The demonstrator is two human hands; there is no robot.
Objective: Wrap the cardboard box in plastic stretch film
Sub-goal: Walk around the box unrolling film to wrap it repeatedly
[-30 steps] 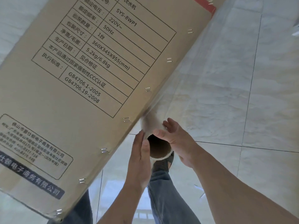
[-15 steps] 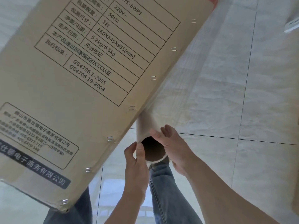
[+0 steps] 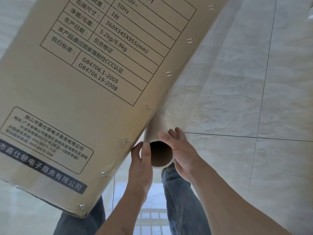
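Cardboard box filled the left and upper part of the view, tilted so that its long stapled edge ran from the lower left up to the upper right, its lower corner sitting in front of the person's left leg. Nearest the camera, two bare forearms reached forward over legs in blue jeans. The left hand lay against the left side of the roll's open end, its thumb resting on the rim and the fingers curled round the outside, just beside the box edge. The right hand cupped the right side of the roll, thumb laid over the top of the tube and fingers loosely curved and slightly spread along its outer surface. Between the two hands stood the stretch film roll, seen end-on with its dark hollow core facing the camera, its body pressed close against the box's stapled edge. From the roll a sheet of clear film stretched upward along that edge, faintly wrinkled and letting the floor show through. Pairs of metal staples dotted the box edge, and a printed specification table with black text covered its face. Beyond lay a pale tiled floor with thin dark grout lines.
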